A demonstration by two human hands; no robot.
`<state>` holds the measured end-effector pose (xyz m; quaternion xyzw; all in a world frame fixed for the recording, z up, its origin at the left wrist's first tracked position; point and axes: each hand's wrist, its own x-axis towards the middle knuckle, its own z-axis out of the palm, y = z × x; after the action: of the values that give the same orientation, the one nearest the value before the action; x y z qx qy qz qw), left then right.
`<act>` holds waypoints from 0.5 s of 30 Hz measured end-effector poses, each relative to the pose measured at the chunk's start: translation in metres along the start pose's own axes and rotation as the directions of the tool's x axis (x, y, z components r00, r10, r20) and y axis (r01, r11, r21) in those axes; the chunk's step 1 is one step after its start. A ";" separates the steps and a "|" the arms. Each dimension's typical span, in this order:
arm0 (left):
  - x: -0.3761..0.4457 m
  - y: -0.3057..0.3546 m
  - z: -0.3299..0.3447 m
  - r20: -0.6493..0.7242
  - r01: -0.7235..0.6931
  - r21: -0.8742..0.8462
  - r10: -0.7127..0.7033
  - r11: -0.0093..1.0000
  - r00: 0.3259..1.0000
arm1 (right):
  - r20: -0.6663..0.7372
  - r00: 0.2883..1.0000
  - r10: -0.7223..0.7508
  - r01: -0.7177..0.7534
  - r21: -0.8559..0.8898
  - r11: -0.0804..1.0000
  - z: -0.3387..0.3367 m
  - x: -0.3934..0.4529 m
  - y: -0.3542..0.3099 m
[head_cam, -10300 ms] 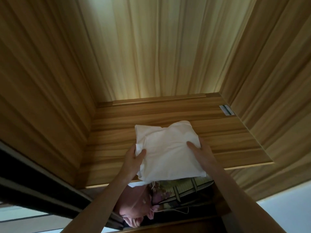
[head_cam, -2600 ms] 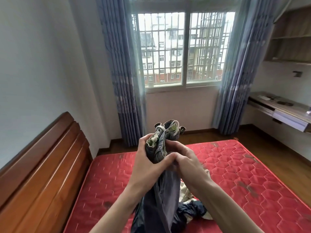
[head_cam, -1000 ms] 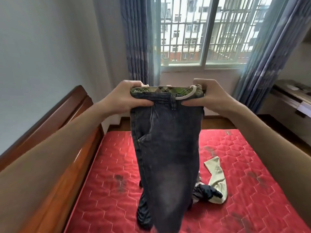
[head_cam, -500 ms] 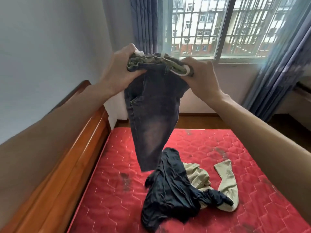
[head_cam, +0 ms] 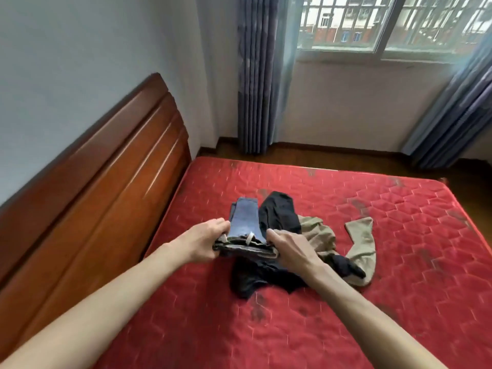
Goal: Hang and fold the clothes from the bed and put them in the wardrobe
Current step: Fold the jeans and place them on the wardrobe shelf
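Note:
A pair of dark blue jeans [head_cam: 245, 218] lies stretched away from me on the red mattress [head_cam: 372, 302], waistband nearest me. My left hand [head_cam: 206, 241] grips the waistband's left end and my right hand [head_cam: 288, 246] grips its right end. The jeans partly overlie a black garment [head_cam: 277, 217] that spreads beneath and to the right. A beige garment [head_cam: 359, 243] lies crumpled further right, touching the black one. The wardrobe is out of view.
A brown wooden headboard [head_cam: 87, 190] runs along the bed's left side. Grey-blue curtains [head_cam: 255, 75] hang beside a barred window [head_cam: 386, 22] at the far wall. Wooden floor [head_cam: 319, 153] shows beyond the mattress.
Both hands have brought the jeans down from in front of my face onto the mattress, legs laid out away from me over the black garment. My view has tilted down towards the bed.

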<state>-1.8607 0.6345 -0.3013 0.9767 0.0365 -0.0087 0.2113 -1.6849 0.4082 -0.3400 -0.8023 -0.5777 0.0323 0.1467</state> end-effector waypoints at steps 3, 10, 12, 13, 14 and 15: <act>-0.039 -0.009 0.084 0.136 0.162 -0.017 -0.158 0.987 0.978 | 0.207 0.977 0.048 -0.049 -0.002 0.999 0.073 -0.033 -0.014; -0.128 -0.004 0.268 0.283 0.268 0.035 -0.267 0.963 0.921 | 0.380 0.923 0.064 -0.065 -0.009 0.998 0.197 -0.140 -0.035; -0.147 0.007 0.304 0.336 0.226 0.049 -0.229 0.973 0.913 | 0.426 0.904 0.034 -0.018 -0.042 0.999 0.226 -0.173 -0.038; -0.154 0.012 0.320 0.348 0.217 0.054 -0.222 0.975 0.911 | 0.449 0.892 0.044 -0.020 -0.059 0.998 0.238 -0.187 -0.038; -0.161 0.016 0.336 0.354 0.213 0.054 -0.218 0.976 0.909 | 0.462 0.886 0.048 -0.020 -0.065 0.998 0.249 -0.200 -0.039; -0.166 0.019 0.351 0.359 0.211 0.058 -0.218 0.976 0.908 | 0.469 0.882 0.050 -0.020 -0.069 0.997 0.259 -0.210 -0.040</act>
<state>-2.0251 0.4611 -0.6078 0.9502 0.1038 -0.2123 0.2034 -1.8483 0.2739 -0.6010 -0.7851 -0.5822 0.2103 -0.0233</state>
